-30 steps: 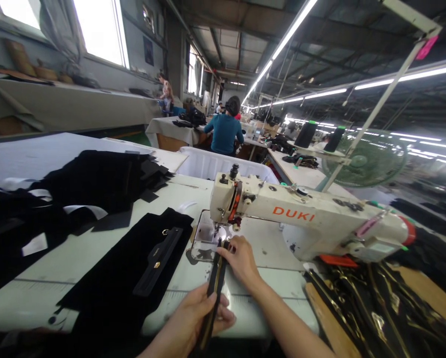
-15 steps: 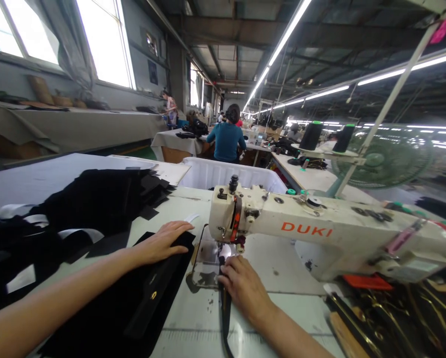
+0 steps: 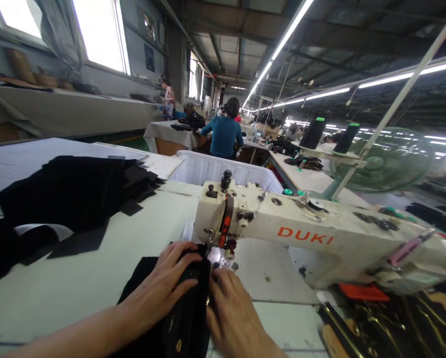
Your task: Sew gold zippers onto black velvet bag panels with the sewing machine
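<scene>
My left hand [image 3: 166, 281] lies with its thumb spread on a black fabric piece [image 3: 142, 271], its fingertips near the needle area. The piece carries a darker band with a small gold fitting [image 3: 178, 345]. Just right of it, my right hand [image 3: 235, 311] has its fingers bent round a narrow black strip, mostly hidden beneath them; a bit of gold shows there. Both hands are in front of the presser foot of a white sewing machine [image 3: 258, 214] marked DUKI, where a small lamp shines. The fabric's edge is beside the strip at the needle; whether they overlap is hidden.
A heap of black fabric pieces [image 3: 77, 189] covers the table's left side. Black zipper strips with gold teeth [image 3: 379, 323] lie at the lower right. Behind the machine stand a white plastic bin [image 3: 223, 166], thread cones [image 3: 312, 133] and a green fan [image 3: 383, 159]. A person [image 3: 224, 134] sits beyond.
My left hand has slid the black fabric piece rightward, up against the strip at the needle. My right hand stays at the strip, slightly lower. The view has shifted a little.
</scene>
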`<move>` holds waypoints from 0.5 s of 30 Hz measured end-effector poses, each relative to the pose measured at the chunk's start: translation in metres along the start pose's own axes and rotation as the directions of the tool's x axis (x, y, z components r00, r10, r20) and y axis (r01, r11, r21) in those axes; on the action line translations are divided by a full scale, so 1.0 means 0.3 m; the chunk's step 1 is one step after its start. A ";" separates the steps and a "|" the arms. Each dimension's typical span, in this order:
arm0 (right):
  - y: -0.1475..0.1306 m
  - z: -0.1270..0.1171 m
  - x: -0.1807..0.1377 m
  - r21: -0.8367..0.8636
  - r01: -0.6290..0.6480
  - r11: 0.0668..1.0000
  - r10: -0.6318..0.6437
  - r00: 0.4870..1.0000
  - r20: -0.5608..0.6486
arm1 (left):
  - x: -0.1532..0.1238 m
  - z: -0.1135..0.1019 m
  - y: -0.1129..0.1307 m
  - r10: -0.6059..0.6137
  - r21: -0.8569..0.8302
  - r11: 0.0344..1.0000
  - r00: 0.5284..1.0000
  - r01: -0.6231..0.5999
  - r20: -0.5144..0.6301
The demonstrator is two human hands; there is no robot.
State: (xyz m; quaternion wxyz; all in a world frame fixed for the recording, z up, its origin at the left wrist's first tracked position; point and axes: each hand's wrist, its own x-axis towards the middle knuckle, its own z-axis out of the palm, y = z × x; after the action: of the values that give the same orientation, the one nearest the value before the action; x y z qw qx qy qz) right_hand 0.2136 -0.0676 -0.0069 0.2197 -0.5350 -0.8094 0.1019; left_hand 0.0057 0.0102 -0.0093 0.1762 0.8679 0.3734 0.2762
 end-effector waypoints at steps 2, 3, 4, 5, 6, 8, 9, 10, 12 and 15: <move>0.003 0.011 -0.005 -0.030 0.014 0.999 -0.015 1.000 -0.020 | -0.055 0.005 0.025 0.134 0.130 0.981 0.987 -0.144 0.083; 0.005 0.016 -0.008 -0.048 0.022 0.999 -0.024 0.999 -0.032 | -0.075 0.006 0.035 0.181 0.187 0.961 0.975 -0.203 0.129; 0.007 0.020 -0.009 -0.064 0.031 0.997 -0.033 0.999 -0.042 | -0.087 0.006 0.042 0.206 0.230 0.943 0.965 -0.240 0.162; 0.009 0.023 -0.010 -0.078 0.038 0.996 -0.042 0.998 -0.054 | -0.091 0.005 0.048 0.215 0.265 0.929 0.960 -0.258 0.181; 0.011 0.026 -0.010 -0.091 0.042 0.995 -0.049 0.996 -0.069 | -0.089 0.003 0.052 0.217 0.292 0.919 0.958 -0.266 0.187; 0.016 0.031 -0.009 -0.114 0.052 0.992 -0.064 0.993 -0.099 | -0.073 -0.003 0.054 0.231 0.325 0.903 0.956 -0.281 0.183; 0.018 0.034 -0.008 -0.124 0.059 0.991 -0.073 0.991 -0.109 | -0.064 -0.006 0.054 0.247 0.331 0.896 0.951 -0.297 0.184; 0.020 0.038 -0.007 -0.133 0.065 0.989 -0.081 0.990 -0.118 | -0.055 -0.010 0.053 0.269 0.331 0.888 0.945 -0.319 0.189; 0.025 0.046 -0.007 -0.149 0.077 0.986 -0.097 0.986 -0.133 | -0.043 -0.017 0.051 0.303 0.334 0.873 0.932 -0.356 0.200; 0.032 0.062 -0.009 -0.165 0.090 0.982 -0.118 0.978 -0.169 | -0.036 -0.017 0.050 0.315 0.350 0.861 0.927 -0.369 0.203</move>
State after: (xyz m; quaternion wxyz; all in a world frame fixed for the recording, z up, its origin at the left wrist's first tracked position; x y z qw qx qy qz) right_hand 0.2136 -0.0648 -0.0277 0.2536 -0.5143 -0.8190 -0.0219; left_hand 0.0047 -0.0072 -0.0013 -0.0228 0.9549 0.2464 0.1642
